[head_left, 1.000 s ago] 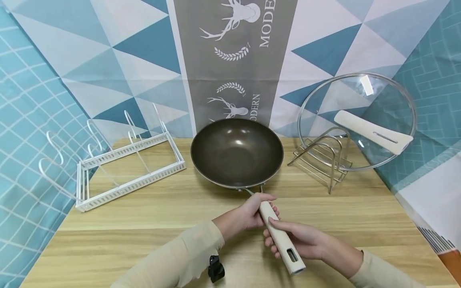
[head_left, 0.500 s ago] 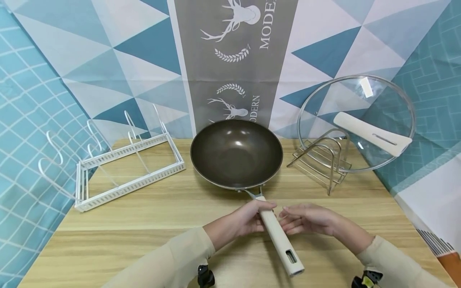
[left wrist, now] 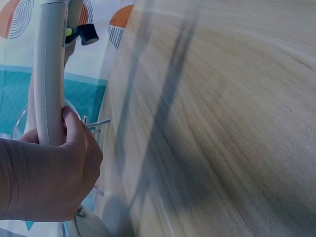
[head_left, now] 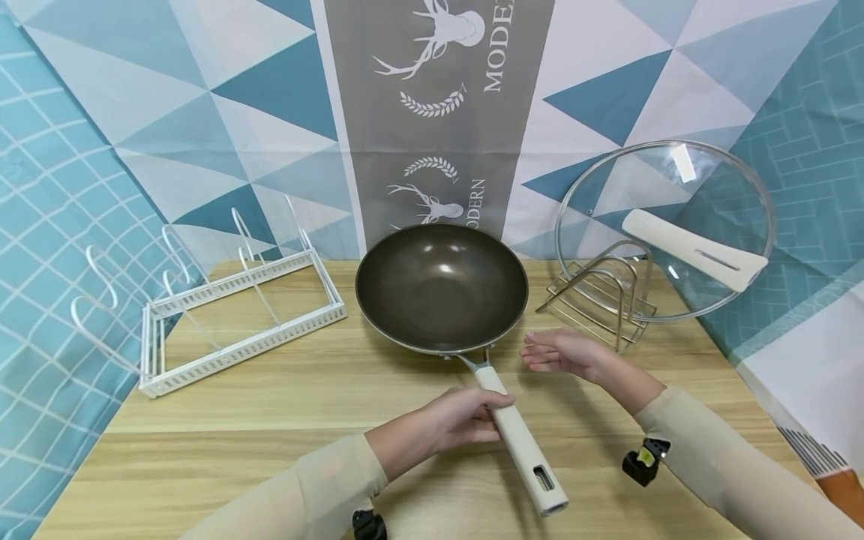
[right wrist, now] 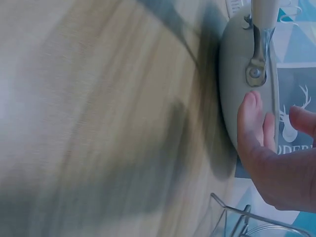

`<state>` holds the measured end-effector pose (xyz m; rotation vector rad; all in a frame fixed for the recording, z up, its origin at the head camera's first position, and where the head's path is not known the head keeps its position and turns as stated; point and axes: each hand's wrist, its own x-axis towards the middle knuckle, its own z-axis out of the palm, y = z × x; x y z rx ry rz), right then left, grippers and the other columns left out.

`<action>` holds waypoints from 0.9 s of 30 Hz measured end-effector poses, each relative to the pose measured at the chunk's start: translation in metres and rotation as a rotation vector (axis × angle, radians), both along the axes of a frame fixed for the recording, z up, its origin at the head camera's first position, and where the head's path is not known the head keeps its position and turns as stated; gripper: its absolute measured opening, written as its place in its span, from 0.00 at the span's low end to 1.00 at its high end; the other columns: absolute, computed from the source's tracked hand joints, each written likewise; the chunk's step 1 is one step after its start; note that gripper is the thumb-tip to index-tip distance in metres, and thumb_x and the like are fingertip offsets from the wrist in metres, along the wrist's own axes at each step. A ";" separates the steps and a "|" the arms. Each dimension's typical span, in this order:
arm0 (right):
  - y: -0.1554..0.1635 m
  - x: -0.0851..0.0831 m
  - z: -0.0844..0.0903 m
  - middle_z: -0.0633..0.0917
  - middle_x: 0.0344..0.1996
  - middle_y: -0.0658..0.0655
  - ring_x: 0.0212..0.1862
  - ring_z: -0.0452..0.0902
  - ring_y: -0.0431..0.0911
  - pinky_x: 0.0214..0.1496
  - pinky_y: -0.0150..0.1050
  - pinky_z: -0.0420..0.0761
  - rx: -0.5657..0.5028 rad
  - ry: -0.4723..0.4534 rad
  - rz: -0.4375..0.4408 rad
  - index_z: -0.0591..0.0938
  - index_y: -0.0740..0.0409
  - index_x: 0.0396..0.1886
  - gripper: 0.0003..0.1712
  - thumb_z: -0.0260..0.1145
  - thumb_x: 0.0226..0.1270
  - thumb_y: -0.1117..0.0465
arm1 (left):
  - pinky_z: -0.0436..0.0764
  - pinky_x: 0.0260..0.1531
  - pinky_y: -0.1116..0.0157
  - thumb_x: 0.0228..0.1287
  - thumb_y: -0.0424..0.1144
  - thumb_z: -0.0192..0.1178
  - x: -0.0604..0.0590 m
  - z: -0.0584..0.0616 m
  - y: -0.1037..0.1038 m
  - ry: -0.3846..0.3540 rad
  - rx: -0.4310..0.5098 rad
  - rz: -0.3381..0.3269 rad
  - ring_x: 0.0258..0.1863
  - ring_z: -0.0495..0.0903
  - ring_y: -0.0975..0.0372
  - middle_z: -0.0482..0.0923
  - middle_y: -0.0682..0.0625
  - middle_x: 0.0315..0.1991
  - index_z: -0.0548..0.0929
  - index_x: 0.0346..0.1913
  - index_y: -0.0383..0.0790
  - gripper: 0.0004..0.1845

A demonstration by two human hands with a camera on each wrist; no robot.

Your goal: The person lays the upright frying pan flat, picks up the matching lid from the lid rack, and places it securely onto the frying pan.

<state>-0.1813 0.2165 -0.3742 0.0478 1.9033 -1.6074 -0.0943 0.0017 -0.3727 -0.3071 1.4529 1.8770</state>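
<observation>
Between white rack (head_left: 250, 348) and wire stand (head_left: 586, 272), left fingers (head_left: 476, 432) grip the wok handle (head_left: 522, 444), right fingers (head_left: 542, 359) loosely straight

You have a wok (head_left: 442, 300) facing up at the centre of the head view, its glossy interior dark brown, its outside pale, and its slotted cream handle (head_left: 526, 448) slanting towards the lower right
</observation>
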 end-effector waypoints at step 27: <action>-0.018 -0.034 0.007 0.62 0.68 0.74 0.52 0.80 0.47 0.69 0.38 0.70 -0.034 -0.008 -0.173 0.49 0.80 0.70 0.36 0.53 0.72 0.66 | 0.86 0.40 0.65 0.60 0.38 0.64 0.004 0.003 -0.012 0.115 -0.177 -0.062 0.30 0.82 0.63 0.79 0.48 0.31 0.78 0.42 0.32 0.14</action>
